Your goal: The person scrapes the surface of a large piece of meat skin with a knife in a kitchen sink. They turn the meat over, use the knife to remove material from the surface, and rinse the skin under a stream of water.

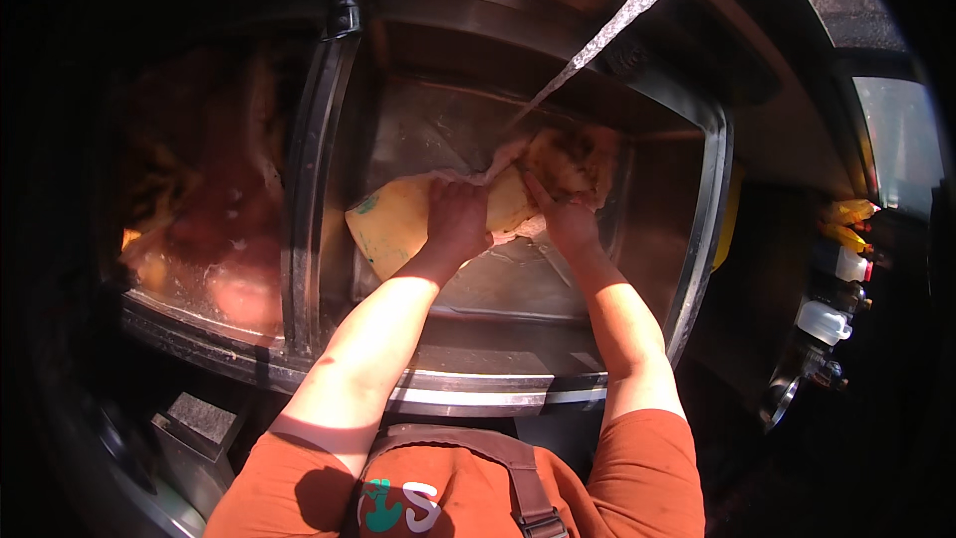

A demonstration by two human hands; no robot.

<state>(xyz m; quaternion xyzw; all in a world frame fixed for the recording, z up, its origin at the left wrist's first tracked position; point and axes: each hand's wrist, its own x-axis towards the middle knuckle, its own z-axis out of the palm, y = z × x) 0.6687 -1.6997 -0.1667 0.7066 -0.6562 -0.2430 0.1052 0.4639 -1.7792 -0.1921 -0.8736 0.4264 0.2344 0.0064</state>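
A long, pale yellow piece of skin-on meat (388, 220) lies across the right basin of a steel sink, with pink flesh along its edges and blue-green marks near its left end. My left hand (457, 223) grips its middle, fingers over the far edge. Further right, my right hand (569, 223) holds it beside a browned, darker end (571, 157). A stream of running water (627, 19) comes down from the upper right and reaches the meat's far side between my hands. Parts of my fingertips are hidden.
More meat (224, 239) sits in water in the left basin, behind a metal divider (306, 202). The sink's steel front rim (508, 388) runs below my forearms. At right stand several bottles and a white plastic jug (821, 321). A metal box (193, 433) is at lower left.
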